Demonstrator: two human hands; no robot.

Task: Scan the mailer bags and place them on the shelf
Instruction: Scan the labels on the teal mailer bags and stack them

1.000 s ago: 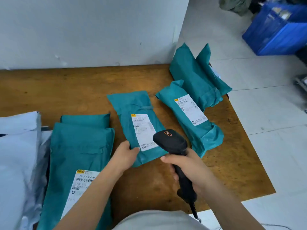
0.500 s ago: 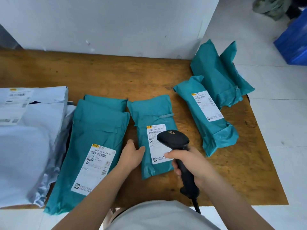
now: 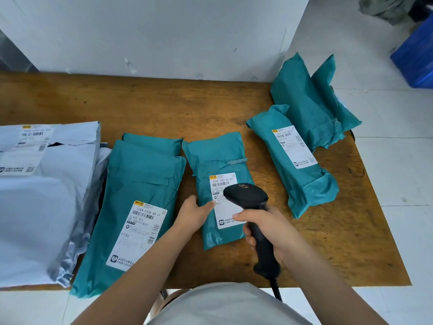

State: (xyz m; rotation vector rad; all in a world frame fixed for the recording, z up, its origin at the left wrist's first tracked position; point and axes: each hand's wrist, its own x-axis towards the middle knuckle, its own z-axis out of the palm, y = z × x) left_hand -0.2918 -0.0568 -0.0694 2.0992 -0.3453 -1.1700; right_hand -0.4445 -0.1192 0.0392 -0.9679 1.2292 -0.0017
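A small teal mailer bag (image 3: pixel 210 158) with a white label lies in the middle of the wooden table (image 3: pixel 164 106). My left hand (image 3: pixel 193 213) rests on its left edge, thumb on the label. My right hand (image 3: pixel 269 228) grips a black barcode scanner (image 3: pixel 248 198), whose head hovers over that label. A long teal mailer (image 3: pixel 138 198) lies to the left on top of another teal bag. Two more teal mailers (image 3: pixel 302 170) (image 3: pixel 311 102) lie at the right. Grey mailers (image 3: pixel 42 207) are stacked at the far left.
A white wall (image 3: pixel 164 31) stands behind the table. The table's right edge drops to a tiled floor (image 3: pixel 398 184). A blue crate (image 3: pixel 417 57) sits on the floor at the far right. The scanner's cable hangs off the front edge.
The view has swung left, showing the grey mailers. My left hand has drawn the small teal mailer nearer and straightened it. The scanner head stays over its label.
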